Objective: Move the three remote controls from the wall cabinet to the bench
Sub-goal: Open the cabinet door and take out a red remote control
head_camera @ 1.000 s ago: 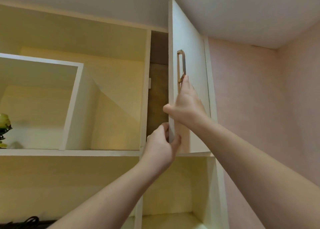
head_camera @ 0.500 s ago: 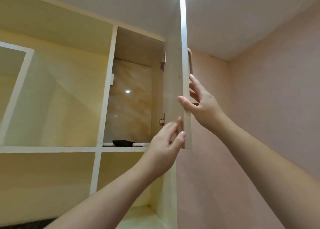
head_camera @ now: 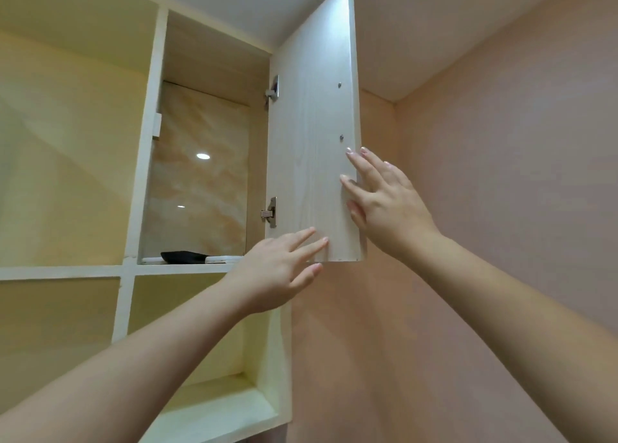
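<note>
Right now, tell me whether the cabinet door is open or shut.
Open. The door stands swung out on its hinges, so its inner face and the shelf behind show.

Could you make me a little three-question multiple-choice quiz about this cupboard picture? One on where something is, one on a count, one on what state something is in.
1. Where does the flat black remote control lie?
A. on the shelf of the opened compartment
B. in the person's left hand
C. in the bottom compartment

2. How many metal hinges show on the pale wooden cabinet door?
A. one
B. two
C. four

3. How is the door?
A. shut
B. taken off
C. swung wide open

Answers:
1 A: the flat black remote control rests on the shelf beside a white object.
2 B: the upper hinge and lower hinge are the only ones.
3 C: the pale wooden cabinet door stands out edge-on, the left hand and right hand flat against it.
</note>
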`<state>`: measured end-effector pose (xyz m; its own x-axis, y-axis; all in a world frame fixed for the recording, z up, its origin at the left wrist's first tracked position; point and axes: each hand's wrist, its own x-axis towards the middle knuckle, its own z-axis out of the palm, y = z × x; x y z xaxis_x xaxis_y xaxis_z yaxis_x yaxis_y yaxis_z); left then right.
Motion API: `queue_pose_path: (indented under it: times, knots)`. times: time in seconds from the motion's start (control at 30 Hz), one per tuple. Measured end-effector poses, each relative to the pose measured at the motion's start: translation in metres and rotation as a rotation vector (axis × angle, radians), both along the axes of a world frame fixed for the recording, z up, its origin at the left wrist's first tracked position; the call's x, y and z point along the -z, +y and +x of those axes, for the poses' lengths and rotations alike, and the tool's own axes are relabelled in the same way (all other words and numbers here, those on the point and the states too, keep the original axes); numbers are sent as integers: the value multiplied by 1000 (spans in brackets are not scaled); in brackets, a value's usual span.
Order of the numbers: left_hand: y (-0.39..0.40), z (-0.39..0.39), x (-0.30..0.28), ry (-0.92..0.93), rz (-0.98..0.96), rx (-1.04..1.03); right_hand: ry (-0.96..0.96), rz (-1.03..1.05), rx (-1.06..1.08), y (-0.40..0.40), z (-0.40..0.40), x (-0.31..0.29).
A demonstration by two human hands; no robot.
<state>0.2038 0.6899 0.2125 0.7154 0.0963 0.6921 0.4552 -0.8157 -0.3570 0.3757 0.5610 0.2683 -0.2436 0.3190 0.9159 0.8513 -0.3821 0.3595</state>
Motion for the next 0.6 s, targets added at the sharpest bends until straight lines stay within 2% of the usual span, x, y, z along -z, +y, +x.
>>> queue_pose_path:
  times: [0.2,0.37,0.47,0.6]
  knots:
    - [8,-11,-4,-36,90,-197,-26,-55,208,-6,1,12]
    - [11,-31,-3,-42,105,-270,1,-69,330,-5,-10,14]
    - [15,-46,2,-69,96,-275,-8,-36,341,0,-17,18]
    - [22,-73,2,-127,67,-300,22,-10,250,11,-39,29]
